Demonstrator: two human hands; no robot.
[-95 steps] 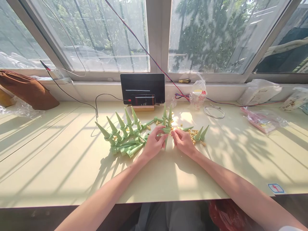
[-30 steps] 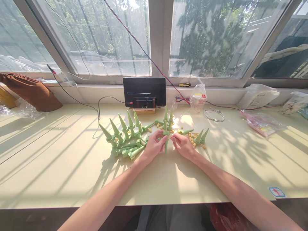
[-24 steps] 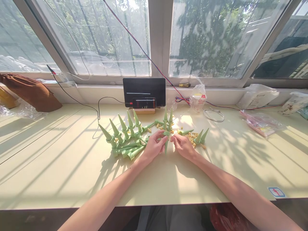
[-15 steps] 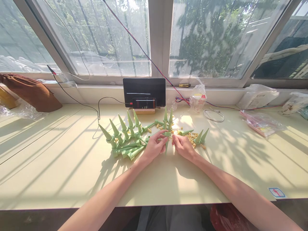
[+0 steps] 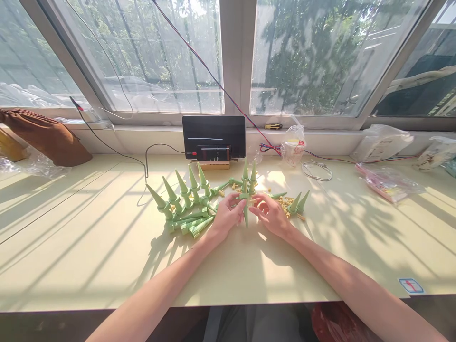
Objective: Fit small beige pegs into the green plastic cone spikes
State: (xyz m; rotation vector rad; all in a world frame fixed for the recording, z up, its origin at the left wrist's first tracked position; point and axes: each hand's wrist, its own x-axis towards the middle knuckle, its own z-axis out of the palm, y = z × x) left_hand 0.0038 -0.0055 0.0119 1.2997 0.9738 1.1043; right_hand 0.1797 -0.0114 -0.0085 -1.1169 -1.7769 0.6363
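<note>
You sit at a pale yellow table [image 5: 107,247] under sunlit windows, with a dark tablet [image 5: 213,137] propped at the back edge. Your left hand [image 5: 225,216] pinches a green cone spike [image 5: 245,213] near its collar, tip pointing toward you, fingers closed around it. Your right hand [image 5: 272,214] hovers just beside it, fingers loosely curled and holding nothing you can make out. Upright green spikes [image 5: 178,192] stand to the left, and small yellow pieces [image 5: 285,203] lie scattered behind your right hand.
</note>
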